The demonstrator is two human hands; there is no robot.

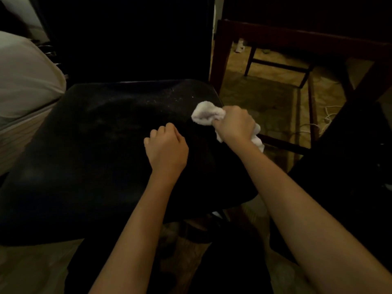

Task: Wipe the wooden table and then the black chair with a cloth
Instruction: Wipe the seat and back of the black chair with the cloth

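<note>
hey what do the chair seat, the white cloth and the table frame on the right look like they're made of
Chair seat: probably black leather or vinyl over padding, with a dull sheen, rounded edges and pale specks showing on top.
White cloth, bunched in the right hand: looks like terry or another soft woven fabric, nubbly and crumpled.
Table frame: seems dark reddish-brown wood, smooth, with straight square legs and rails.

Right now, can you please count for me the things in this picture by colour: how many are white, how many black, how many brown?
White: 3, the cloth in the right hand, the cable, the bedding.
Black: 1, the chair.
Brown: 1, the wooden table.
Total: 5
</note>
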